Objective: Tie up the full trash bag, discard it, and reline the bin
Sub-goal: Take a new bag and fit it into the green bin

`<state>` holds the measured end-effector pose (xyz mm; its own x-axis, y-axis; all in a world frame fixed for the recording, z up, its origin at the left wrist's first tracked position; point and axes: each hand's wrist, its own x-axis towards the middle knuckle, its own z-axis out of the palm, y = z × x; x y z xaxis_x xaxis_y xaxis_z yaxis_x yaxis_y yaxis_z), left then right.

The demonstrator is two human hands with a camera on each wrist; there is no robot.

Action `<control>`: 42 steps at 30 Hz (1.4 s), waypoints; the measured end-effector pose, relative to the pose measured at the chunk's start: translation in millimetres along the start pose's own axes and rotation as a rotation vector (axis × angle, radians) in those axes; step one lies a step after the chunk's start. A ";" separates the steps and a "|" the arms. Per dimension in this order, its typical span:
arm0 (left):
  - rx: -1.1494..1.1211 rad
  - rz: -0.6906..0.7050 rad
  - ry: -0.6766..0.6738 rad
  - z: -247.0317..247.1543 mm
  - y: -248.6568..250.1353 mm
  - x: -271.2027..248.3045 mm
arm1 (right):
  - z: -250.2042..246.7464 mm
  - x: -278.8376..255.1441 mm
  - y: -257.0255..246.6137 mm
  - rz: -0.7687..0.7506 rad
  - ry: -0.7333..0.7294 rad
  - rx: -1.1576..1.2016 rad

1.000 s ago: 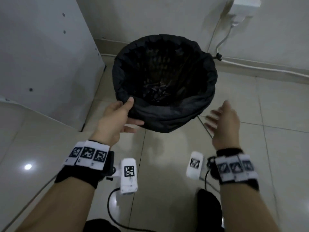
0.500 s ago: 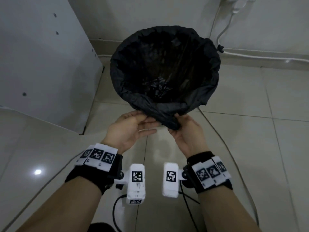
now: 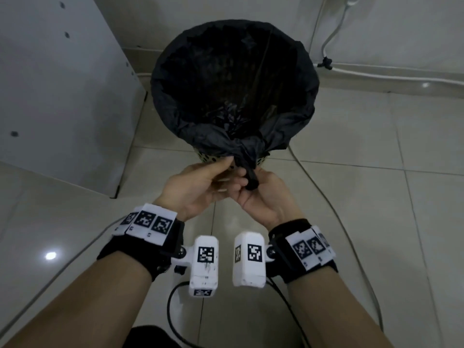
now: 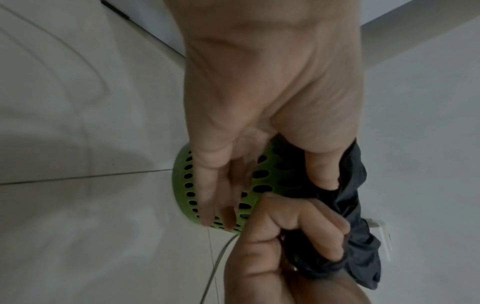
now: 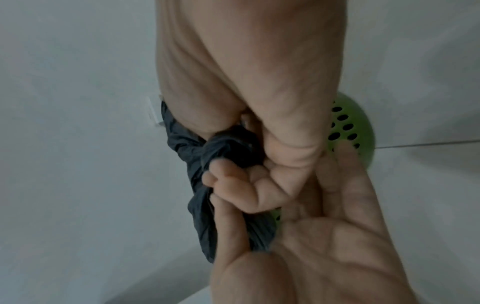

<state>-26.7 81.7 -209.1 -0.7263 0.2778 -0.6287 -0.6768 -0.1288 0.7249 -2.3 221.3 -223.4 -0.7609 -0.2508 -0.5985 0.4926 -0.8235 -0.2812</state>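
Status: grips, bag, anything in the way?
Right grip holds twisted tail of trash bag. Left grip open, thumb on it. Mouth open, bag in bin. Cable on floor beside bin, clear of hands.

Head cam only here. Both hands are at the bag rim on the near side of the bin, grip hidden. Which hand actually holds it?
Observer: In the left wrist view the right hand has its fingers curled round the twisted trash bag.
Operator: And the left?
Observer: The left hand has its thumb against the bag and its fingers straight in front of the bin wall, not closed.
Operator: Knot done?
Observer: The right wrist view shows the plastic wound into a lump under the right hand; tied or not, I cannot tell.
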 end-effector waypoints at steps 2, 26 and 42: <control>-0.005 -0.082 -0.026 1.1 -0.4 -0.6 | 0.6 3.8 2.2 0.077 0.021 -0.005; -0.004 0.066 -0.016 6.9 1.5 8.2 | -2.5 3.3 -5.1 0.018 0.154 -0.260; 0.009 0.082 0.106 3.1 2.9 8.7 | 7.0 -4.0 -19.1 -0.216 0.156 -0.532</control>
<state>-34.6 86.7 -211.6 -0.7878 0.1648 -0.5934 -0.6142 -0.1383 0.7770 -11.6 234.4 -210.4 -0.8162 0.0050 -0.5777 0.5082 -0.4695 -0.7220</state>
